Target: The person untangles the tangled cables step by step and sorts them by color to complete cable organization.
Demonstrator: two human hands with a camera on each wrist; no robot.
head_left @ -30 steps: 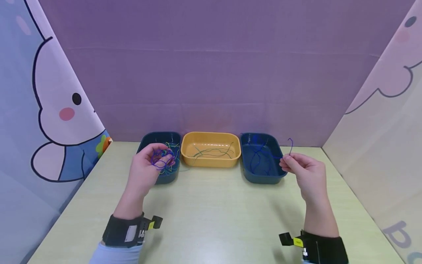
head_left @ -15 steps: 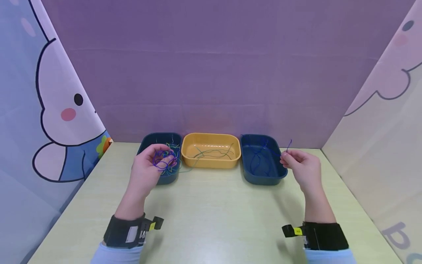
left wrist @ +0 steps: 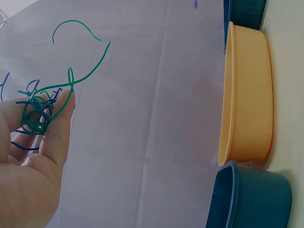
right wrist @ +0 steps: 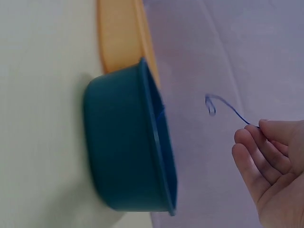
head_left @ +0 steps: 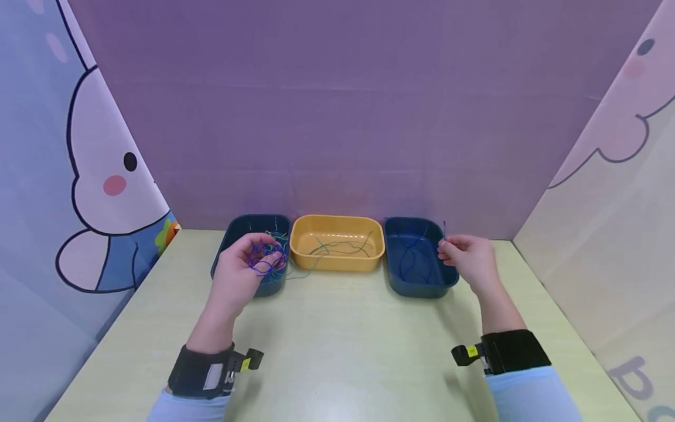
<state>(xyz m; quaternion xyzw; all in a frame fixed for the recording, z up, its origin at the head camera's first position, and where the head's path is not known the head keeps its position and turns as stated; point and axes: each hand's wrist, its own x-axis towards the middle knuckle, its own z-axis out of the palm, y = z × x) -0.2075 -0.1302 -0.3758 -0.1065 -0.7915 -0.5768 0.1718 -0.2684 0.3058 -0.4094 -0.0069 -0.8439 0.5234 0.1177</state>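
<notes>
My left hand (head_left: 239, 266) grips a tangle of blue and green wires (head_left: 266, 259) above the left dark blue bin (head_left: 271, 287). In the left wrist view a green wire (left wrist: 97, 59) loops out past the fingertips. Thumb and forefinger of my right hand (head_left: 469, 258) pinch one blue wire (right wrist: 230, 107), whose bent end sticks out in the right wrist view. That hand is over the right edge of the right dark blue bin (head_left: 422, 290), where several blue wires (head_left: 411, 255) lie.
Between the two dark blue bins stands a yellow bin (head_left: 337, 265) with several green wires (head_left: 343, 245) in it. The bins stand along the back of the pale table (head_left: 337, 351), against a purple cloth backdrop (head_left: 337, 117).
My right hand has moved left, from beside the right bin to over its right edge, with the blue wire still pinched. The left hand has shifted only slightly.
</notes>
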